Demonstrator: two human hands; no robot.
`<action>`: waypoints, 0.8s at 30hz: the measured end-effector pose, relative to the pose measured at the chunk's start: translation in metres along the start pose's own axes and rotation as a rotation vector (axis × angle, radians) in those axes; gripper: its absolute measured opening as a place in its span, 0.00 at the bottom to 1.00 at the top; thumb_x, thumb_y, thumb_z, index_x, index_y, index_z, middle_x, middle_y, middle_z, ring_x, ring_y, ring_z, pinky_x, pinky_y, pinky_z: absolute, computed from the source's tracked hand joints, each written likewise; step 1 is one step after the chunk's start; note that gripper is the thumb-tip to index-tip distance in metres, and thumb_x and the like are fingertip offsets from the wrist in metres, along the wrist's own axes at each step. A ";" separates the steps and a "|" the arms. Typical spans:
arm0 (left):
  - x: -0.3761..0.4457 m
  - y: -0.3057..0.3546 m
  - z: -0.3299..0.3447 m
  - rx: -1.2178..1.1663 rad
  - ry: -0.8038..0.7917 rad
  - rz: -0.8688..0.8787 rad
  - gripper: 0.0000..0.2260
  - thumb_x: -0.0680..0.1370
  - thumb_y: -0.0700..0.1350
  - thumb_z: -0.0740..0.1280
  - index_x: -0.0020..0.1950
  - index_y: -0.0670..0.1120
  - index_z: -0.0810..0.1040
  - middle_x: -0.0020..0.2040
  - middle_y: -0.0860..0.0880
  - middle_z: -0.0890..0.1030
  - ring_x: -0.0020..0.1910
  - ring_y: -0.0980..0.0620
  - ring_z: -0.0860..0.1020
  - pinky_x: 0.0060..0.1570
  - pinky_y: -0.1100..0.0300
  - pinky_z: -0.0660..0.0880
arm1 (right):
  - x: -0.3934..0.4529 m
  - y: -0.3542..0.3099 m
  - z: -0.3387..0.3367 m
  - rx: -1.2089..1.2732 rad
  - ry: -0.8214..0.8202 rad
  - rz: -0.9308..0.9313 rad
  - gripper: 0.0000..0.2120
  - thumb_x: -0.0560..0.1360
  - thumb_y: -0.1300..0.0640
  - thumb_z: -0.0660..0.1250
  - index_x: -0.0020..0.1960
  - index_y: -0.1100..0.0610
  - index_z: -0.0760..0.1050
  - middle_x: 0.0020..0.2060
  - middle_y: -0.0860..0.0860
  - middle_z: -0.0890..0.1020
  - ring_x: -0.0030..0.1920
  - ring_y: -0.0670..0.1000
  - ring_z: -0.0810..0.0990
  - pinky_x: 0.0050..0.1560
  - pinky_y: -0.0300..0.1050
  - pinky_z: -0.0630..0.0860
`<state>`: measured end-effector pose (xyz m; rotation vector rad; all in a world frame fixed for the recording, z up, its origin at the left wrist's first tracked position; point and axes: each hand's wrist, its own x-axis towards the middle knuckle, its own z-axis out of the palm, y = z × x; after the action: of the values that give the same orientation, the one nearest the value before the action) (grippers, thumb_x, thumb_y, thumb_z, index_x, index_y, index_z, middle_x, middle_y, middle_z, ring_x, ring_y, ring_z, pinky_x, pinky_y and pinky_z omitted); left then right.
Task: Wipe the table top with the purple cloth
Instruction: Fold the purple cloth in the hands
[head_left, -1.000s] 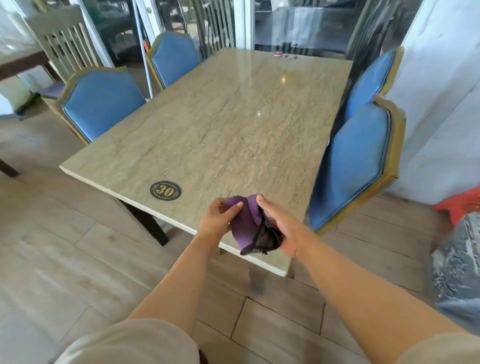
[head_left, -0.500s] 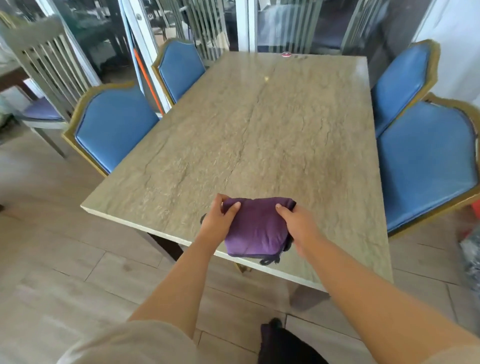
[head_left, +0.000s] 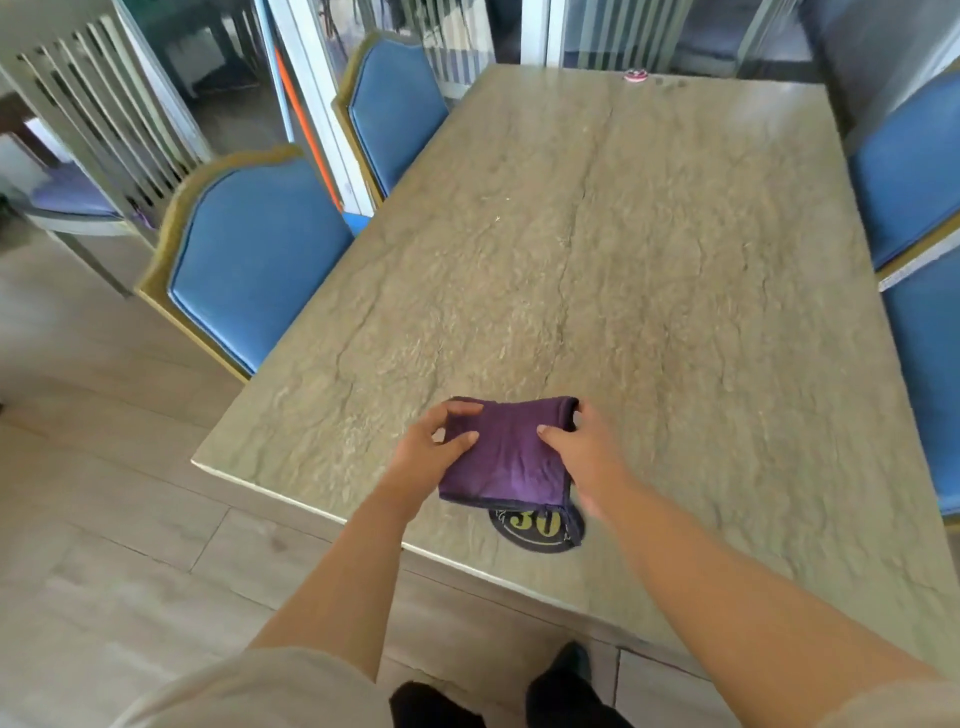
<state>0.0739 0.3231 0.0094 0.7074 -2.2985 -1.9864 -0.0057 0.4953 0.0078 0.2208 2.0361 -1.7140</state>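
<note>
A folded purple cloth (head_left: 511, 457) with a dark hem hangs flat just above the near end of the stone-patterned table top (head_left: 623, 270). My left hand (head_left: 428, 452) pinches its left edge, thumb on top and fingers curled over the far corner. My right hand (head_left: 584, 457) grips the right edge, thumb on the cloth and fingers wrapped round the far right corner. The cloth's near edge partly hides a round black sticker (head_left: 537, 530) with a yellow 30.
Blue padded chairs stand along both sides: two on the left (head_left: 249, 265) (head_left: 395, 109), two on the right (head_left: 914, 166) (head_left: 930, 374). A small red round object (head_left: 636, 76) lies at the table's far edge. My shoes (head_left: 558, 686) are on the tiled floor below.
I have stepped closer to the table's near end. The cloth has gone from bunched to spread flat between both hands, and now sits over the table above the number sticker.
</note>
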 end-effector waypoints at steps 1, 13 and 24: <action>0.004 -0.002 -0.009 0.000 0.001 0.005 0.15 0.76 0.37 0.70 0.59 0.54 0.80 0.59 0.54 0.79 0.57 0.56 0.78 0.55 0.63 0.78 | 0.000 0.000 0.008 0.003 0.008 -0.027 0.30 0.72 0.64 0.71 0.70 0.51 0.65 0.65 0.51 0.72 0.61 0.54 0.75 0.61 0.57 0.75; 0.045 -0.035 -0.168 0.304 -0.055 0.149 0.24 0.77 0.41 0.69 0.72 0.50 0.69 0.64 0.57 0.70 0.64 0.59 0.70 0.63 0.67 0.65 | -0.032 -0.001 0.179 -0.241 0.131 -0.266 0.19 0.74 0.64 0.66 0.64 0.52 0.74 0.56 0.47 0.76 0.56 0.46 0.76 0.56 0.36 0.72; 0.055 -0.063 -0.267 0.597 -0.115 0.238 0.29 0.77 0.42 0.67 0.76 0.51 0.62 0.68 0.50 0.68 0.64 0.50 0.72 0.62 0.57 0.71 | -0.041 0.005 0.286 -0.509 0.019 -0.278 0.32 0.74 0.63 0.67 0.75 0.49 0.60 0.70 0.52 0.64 0.62 0.53 0.73 0.59 0.44 0.74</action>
<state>0.1266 0.0492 -0.0145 0.3070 -2.9076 -1.2702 0.1022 0.2284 -0.0103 -0.2224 2.5273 -1.2722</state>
